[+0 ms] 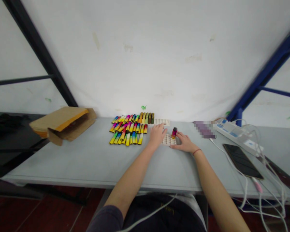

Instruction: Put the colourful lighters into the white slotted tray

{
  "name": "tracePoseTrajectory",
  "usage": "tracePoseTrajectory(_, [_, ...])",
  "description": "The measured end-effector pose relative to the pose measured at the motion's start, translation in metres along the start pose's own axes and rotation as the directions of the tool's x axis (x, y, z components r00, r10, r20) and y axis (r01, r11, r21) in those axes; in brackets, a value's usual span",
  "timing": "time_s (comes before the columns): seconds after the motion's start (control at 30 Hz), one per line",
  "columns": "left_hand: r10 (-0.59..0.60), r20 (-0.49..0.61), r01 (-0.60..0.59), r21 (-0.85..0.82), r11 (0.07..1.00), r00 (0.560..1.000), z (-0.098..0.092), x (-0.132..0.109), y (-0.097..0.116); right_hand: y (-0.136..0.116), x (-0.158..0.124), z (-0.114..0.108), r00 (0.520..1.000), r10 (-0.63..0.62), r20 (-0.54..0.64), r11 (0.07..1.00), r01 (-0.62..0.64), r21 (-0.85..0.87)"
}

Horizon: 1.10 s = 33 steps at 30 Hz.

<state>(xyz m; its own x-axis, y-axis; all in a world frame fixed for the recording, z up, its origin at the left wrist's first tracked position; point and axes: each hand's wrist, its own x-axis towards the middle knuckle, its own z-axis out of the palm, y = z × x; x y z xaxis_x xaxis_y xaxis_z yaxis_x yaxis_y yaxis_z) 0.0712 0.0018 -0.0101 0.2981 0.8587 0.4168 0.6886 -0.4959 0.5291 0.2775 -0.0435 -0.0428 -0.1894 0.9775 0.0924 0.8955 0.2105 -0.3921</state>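
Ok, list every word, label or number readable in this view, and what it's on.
None can be read: the markings on the power strip and the multicoloured lighters are too small, and the print on the dark garment at the lap is too blurred.

I am facing a white wall that is showing brownish scuffs and a few green flecks low down. A black metal rack upright is slanting up on my left, and a blue metal frame is rising on my right, with a crossbar running off it. A long grey table is stretching across in front of me, a dark shelf is sitting beyond its left end, and dark red floor tiles are showing below. Even, flat light is falling across the wall.
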Motion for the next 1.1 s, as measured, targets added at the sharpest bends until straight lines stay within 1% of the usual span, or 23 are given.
tracePoseTrajectory(0.03, [-0.097, -0.078, 0.104, 0.100, 0.989, 0.992, -0.007, 0.000, -0.003, 0.000, 0.000, 0.000, 1.000, -0.003, -0.004, 1.000, 0.003, -0.001])
tracePoseTrajectory(0.07, [-0.187, -0.143, 0.212, 0.183, 0.960, 0.972, -0.014, 0.001, -0.007, 0.000, 0.000, 0.000, 1.000, -0.005, -0.009, 1.000, 0.005, -0.001])
tracePoseTrajectory(0.1, [-0.260, -0.180, 0.299, 0.245, 0.922, 0.949, -0.019, 0.001, -0.012, 0.000, 0.000, 0.000, 1.000, -0.005, -0.012, 1.000, 0.005, 0.000])
tracePoseTrajectory(0.13, [-0.315, -0.187, 0.359, 0.289, 0.887, 0.930, -0.023, 0.001, -0.017, 0.000, 0.000, -0.001, 1.000, -0.005, -0.014, 1.000, 0.005, 0.000])
tracePoseTrajectory(0.17, [-0.354, -0.175, 0.393, 0.321, 0.862, 0.919, -0.026, 0.002, -0.021, 0.000, 0.000, -0.001, 1.000, -0.006, -0.014, 1.000, 0.006, 0.000])
tracePoseTrajectory(0.23, [-0.380, -0.141, 0.405, 0.357, 0.842, 0.914, -0.027, 0.002, -0.028, 0.000, 0.000, 0.000, 1.000, -0.008, -0.015, 1.000, 0.008, -0.002])
tracePoseTrajectory(0.33, [-0.332, -0.108, 0.348, 0.372, 0.861, 0.937, -0.023, 0.001, -0.031, 0.000, 0.000, 0.000, 1.000, -0.009, -0.020, 1.000, 0.009, -0.007])
tracePoseTrajectory(0.43, [-0.303, -0.080, 0.311, 0.357, 0.881, 0.950, -0.019, 0.000, -0.031, 0.000, 0.000, -0.001, 1.000, -0.009, -0.021, 1.000, 0.009, -0.007])
tracePoseTrajectory(0.53, [-0.324, -0.076, 0.331, 0.313, 0.890, 0.943, -0.017, -0.001, -0.031, 0.000, 0.001, -0.001, 1.000, -0.008, -0.018, 1.000, 0.008, 0.000])
tracePoseTrajectory(0.6, [-0.344, -0.121, 0.364, 0.229, 0.903, 0.931, -0.016, 0.002, -0.032, 0.001, 0.001, 0.000, 1.000, -0.008, -0.019, 1.000, 0.008, 0.004])
tracePoseTrajectory(0.63, [-0.359, -0.151, 0.380, 0.153, 0.912, 0.921, -0.016, 0.004, -0.033, 0.001, 0.001, 0.000, 1.000, -0.009, -0.022, 1.000, 0.009, 0.004])
tracePoseTrajectory(0.67, [-0.377, -0.174, 0.390, 0.043, 0.920, 0.909, -0.016, 0.007, -0.033, 0.001, 0.001, 0.000, 1.000, -0.010, -0.024, 1.000, 0.010, 0.003])
tracePoseTrajectory(0.7, [-0.406, -0.183, 0.393, -0.103, 0.914, 0.895, -0.016, 0.011, -0.032, 0.002, 0.001, 0.000, 1.000, -0.011, -0.027, 1.000, 0.011, 0.002])
tracePoseTrajectory(0.73, [-0.444, -0.170, 0.390, -0.275, 0.879, 0.880, -0.016, 0.015, -0.031, 0.002, 0.001, 0.001, 1.000, -0.011, -0.029, 1.000, 0.011, 0.000])
tracePoseTrajectory(0.77, [-0.484, -0.133, 0.382, -0.451, 0.807, 0.865, -0.016, 0.019, -0.030, 0.002, 0.001, 0.001, 0.999, -0.010, -0.031, 1.000, 0.010, -0.001])
tracePoseTrajectory(0.8, [-0.521, -0.079, 0.374, -0.607, 0.701, 0.850, -0.016, 0.022, -0.029, 0.002, 0.001, 0.001, 0.999, -0.009, -0.032, 1.000, 0.008, -0.002])
tracePoseTrajectory(0.83, [-0.548, -0.023, 0.362, -0.727, 0.583, 0.836, -0.016, 0.024, -0.027, 0.002, 0.001, 0.001, 0.999, -0.007, -0.031, 1.000, 0.007, -0.002])
tracePoseTrajectory(0.87, [-0.560, 0.028, 0.349, -0.808, 0.475, 0.828, -0.015, 0.026, -0.026, 0.002, 0.001, 0.001, 1.000, -0.005, -0.030, 1.000, 0.005, 0.000])
tracePoseTrajectory(0.9, [-0.557, 0.071, 0.337, -0.857, 0.391, 0.828, -0.014, 0.026, -0.024, 0.002, 0.001, 0.001, 1.000, -0.004, -0.027, 1.000, 0.004, 0.001])
tracePoseTrajectory(0.93, [-0.540, 0.101, 0.323, -0.886, 0.334, 0.835, -0.014, 0.026, -0.023, 0.002, 0.001, 0.000, 1.000, -0.003, -0.024, 1.000, 0.003, 0.003])
tracePoseTrajectory(0.97, [-0.518, 0.121, 0.310, -0.904, 0.295, 0.847, -0.014, 0.025, -0.021, 0.001, 0.001, 0.000, 1.000, -0.002, -0.021, 1.000, 0.003, 0.004])
tracePoseTrajectory(1.03, [-0.470, 0.144, 0.285, -0.926, 0.246, 0.871, -0.014, 0.023, -0.018, 0.001, 0.001, 0.000, 1.000, -0.001, -0.019, 1.000, 0.002, 0.004])
tracePoseTrajectory(1.1, [-0.446, 0.151, 0.266, -0.941, 0.209, 0.882, -0.014, 0.020, -0.016, 0.001, 0.001, 0.000, 1.000, -0.002, -0.022, 1.000, 0.002, 0.000])
